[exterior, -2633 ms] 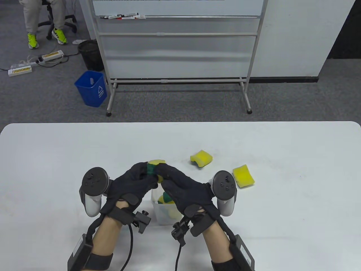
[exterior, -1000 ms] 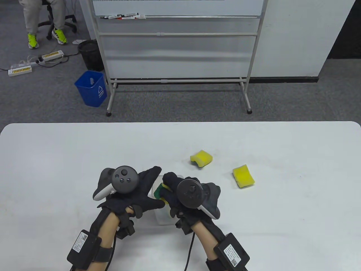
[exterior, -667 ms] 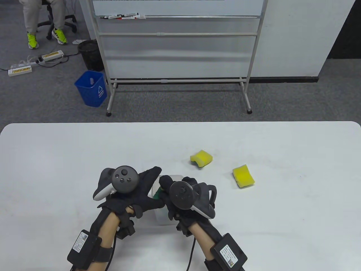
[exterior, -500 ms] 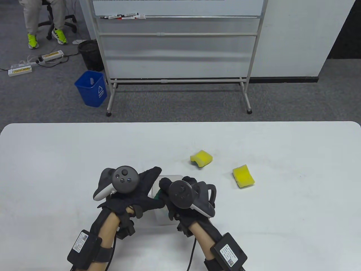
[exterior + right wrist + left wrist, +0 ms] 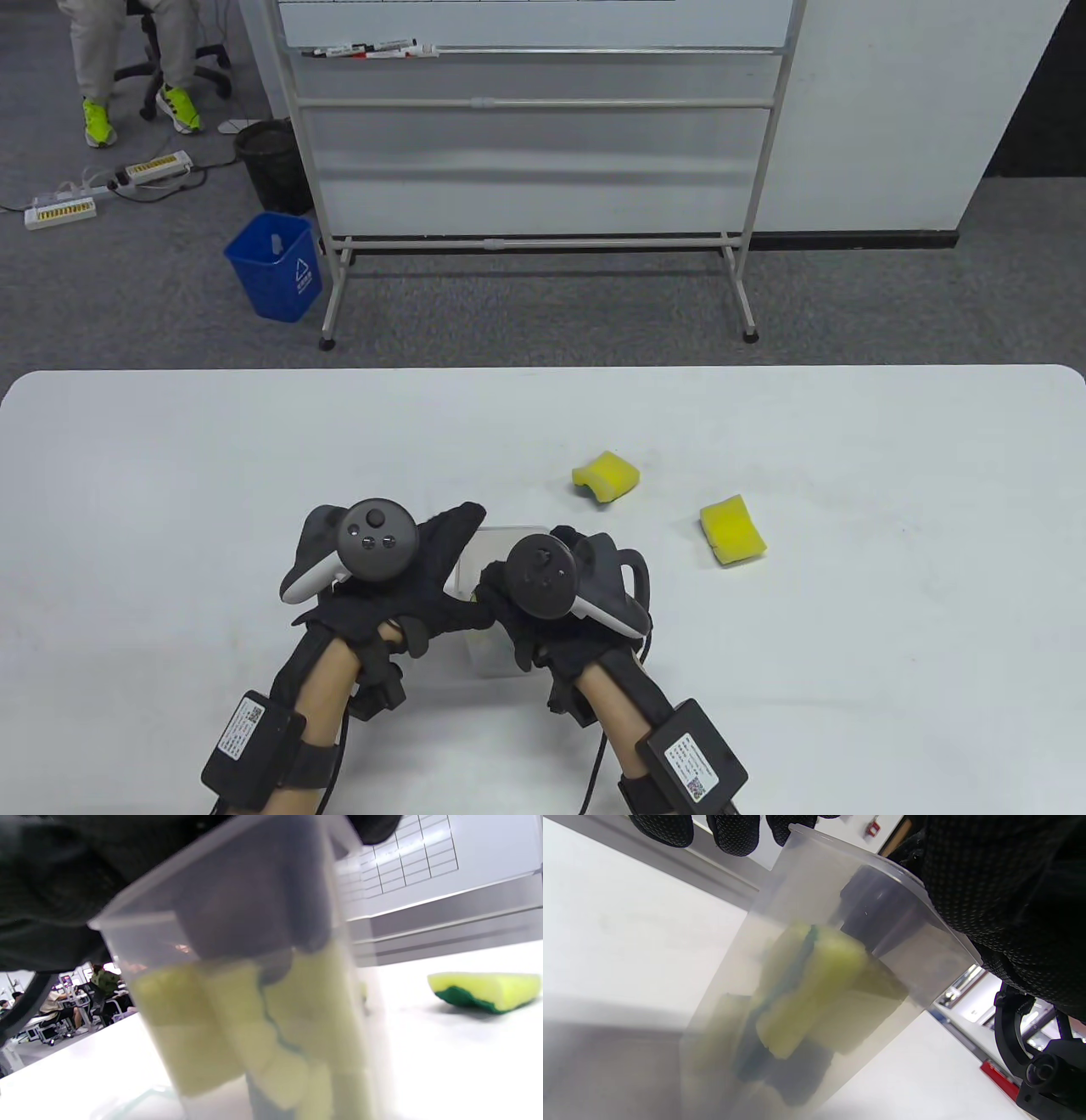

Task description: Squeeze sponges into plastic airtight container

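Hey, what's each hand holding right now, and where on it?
The left hand grips the clear plastic container by its left wall, near the rim. The right hand holds nothing; its fingers reach inside, pressing down on the sponges.

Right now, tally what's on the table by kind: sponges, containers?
Loose sponges on the table: 2, one and another
Sponges in the container: several, exact count unclear through the cloudy wall
Containers: 1
Total: 3 things countable, plus the packed sponges
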